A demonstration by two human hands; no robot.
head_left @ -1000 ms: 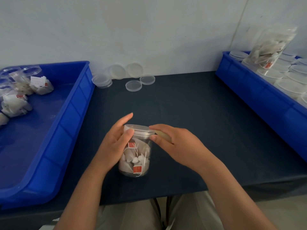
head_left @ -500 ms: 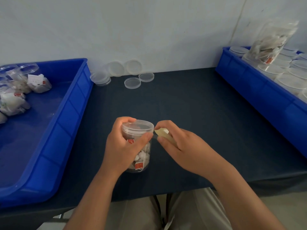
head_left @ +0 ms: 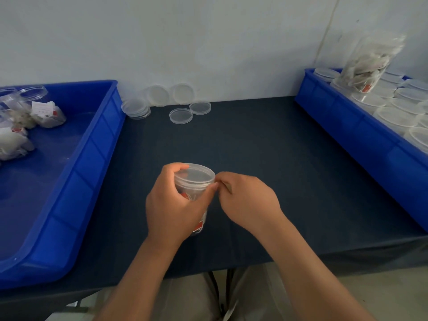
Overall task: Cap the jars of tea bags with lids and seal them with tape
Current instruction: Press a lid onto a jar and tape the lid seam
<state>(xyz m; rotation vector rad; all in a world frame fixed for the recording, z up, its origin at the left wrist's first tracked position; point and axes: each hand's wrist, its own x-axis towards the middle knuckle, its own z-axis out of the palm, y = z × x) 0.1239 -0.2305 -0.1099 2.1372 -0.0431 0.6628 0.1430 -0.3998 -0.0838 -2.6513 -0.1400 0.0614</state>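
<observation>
A clear plastic jar of tea bags (head_left: 196, 181) with a clear lid on top stands near the front middle of the dark table. My left hand (head_left: 171, 205) wraps around its side, fingers curled over the far rim and thumb at the lid's edge. My right hand (head_left: 245, 200) is just to the right of the jar and pinches a small tan strip of tape (head_left: 226, 186) whose end meets the lid's rim. Most of the jar body is hidden behind my left hand.
Loose clear lids (head_left: 180, 115) lie at the back by the wall. A blue tray (head_left: 102, 126) on the left holds a few jars with tea bags. A blue bin (head_left: 347, 126) on the right holds several capped jars, one jar (head_left: 368, 63) lying on top.
My left hand went from resting beside the jar to wrapping around it, and the jar turned under it. My right hand stayed at the lid rim with the tape strip.
</observation>
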